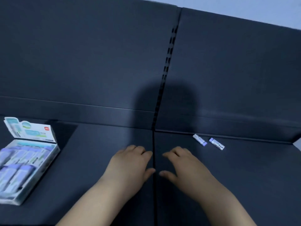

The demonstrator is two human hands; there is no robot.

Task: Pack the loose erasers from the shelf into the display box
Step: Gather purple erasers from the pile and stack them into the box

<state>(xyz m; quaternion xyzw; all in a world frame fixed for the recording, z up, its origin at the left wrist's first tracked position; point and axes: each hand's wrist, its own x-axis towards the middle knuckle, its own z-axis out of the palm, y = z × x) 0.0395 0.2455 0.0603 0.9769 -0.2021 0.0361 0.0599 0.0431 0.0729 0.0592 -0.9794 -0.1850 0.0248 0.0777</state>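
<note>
Two loose erasers lie on the dark shelf at the right, near the back panel: one eraser (199, 140) and a second eraser (217, 143) just right of it, both white with a purple end. The display box (48, 162) stands at the far left, its printed lid flap raised, with several purple-and-white erasers inside. My left hand (130, 163) and my right hand (184, 167) rest palm down on the shelf, side by side at the centre seam, fingers relaxed and holding nothing. The right hand is a short way left of the loose erasers.
The dark shelf (97, 168) is split by a vertical seam (154, 185) running between my hands. A dark back panel (97, 62) with a slotted upright rises behind. The shelf's right end shows at the far right edge.
</note>
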